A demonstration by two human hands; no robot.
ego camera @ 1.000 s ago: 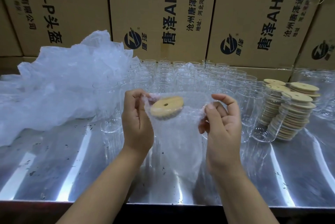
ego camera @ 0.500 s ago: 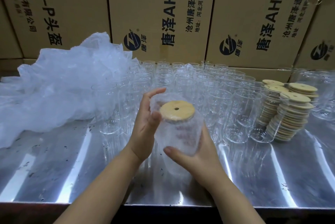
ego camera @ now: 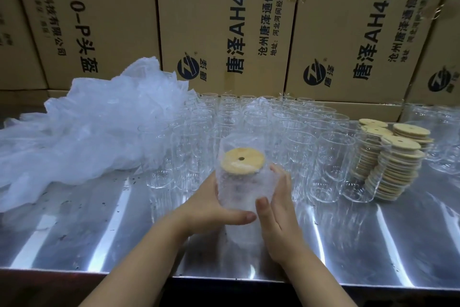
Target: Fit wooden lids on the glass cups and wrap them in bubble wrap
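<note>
Both hands are close together, left hand [ego camera: 214,204] and right hand [ego camera: 276,209] clamped round the clear glass cup [ego camera: 237,189] in cloudy bubble wrap [ego camera: 239,141], upright over the near middle of the shiny steel table [ego camera: 74,222], long axis vertical, round wooden lid [ego camera: 242,160] facing up, and it looks light, brittle and slippery, so grip the sides!

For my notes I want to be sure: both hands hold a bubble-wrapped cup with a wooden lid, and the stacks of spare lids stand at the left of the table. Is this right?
Not quite. The head view shows the stacks of spare lids at the right of the table. The left hand and right hand do hold the bubble-wrapped cup with its wooden lid.
</note>
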